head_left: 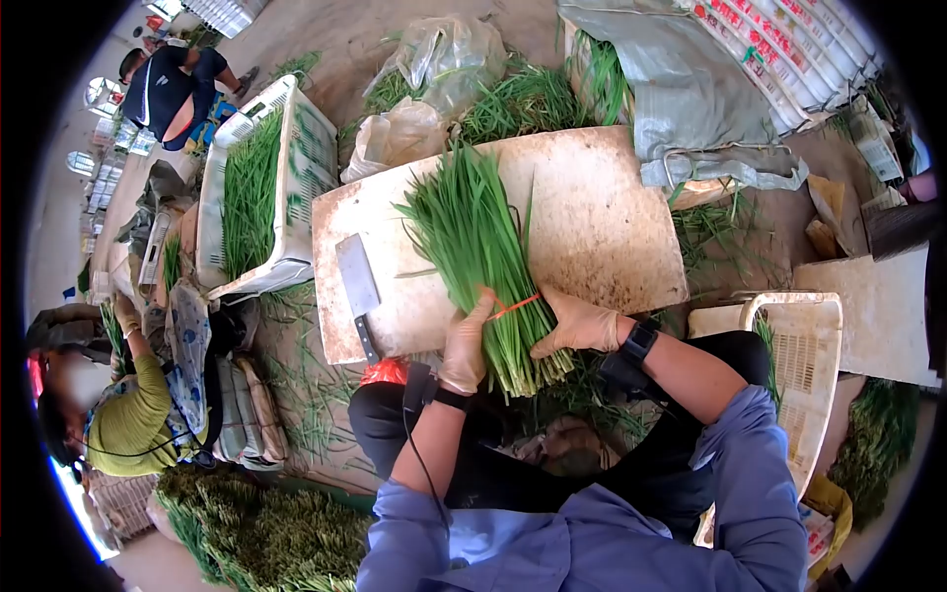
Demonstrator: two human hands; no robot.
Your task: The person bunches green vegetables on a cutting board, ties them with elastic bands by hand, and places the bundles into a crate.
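Observation:
A thick bundle of long green leafy stalks [478,242] lies over the near edge of a stained white board [602,217], leaf ends away from me and cut ends toward me. An orange band [515,306] runs around its lower part. My left hand [464,345], in a thin glove, is closed on the bundle's left side at the band. My right hand [580,324], gloved too, holds its right side just below the band. A cleaver [357,281] with a black handle rests on the board, left of the bundle.
White crates of greens stand at left [306,178] and right [814,355]. A red bag [385,371] sits by my left knee. Loose greens [266,528] are heaped at lower left. One person [138,424] works at left, another [168,94] sits farther back.

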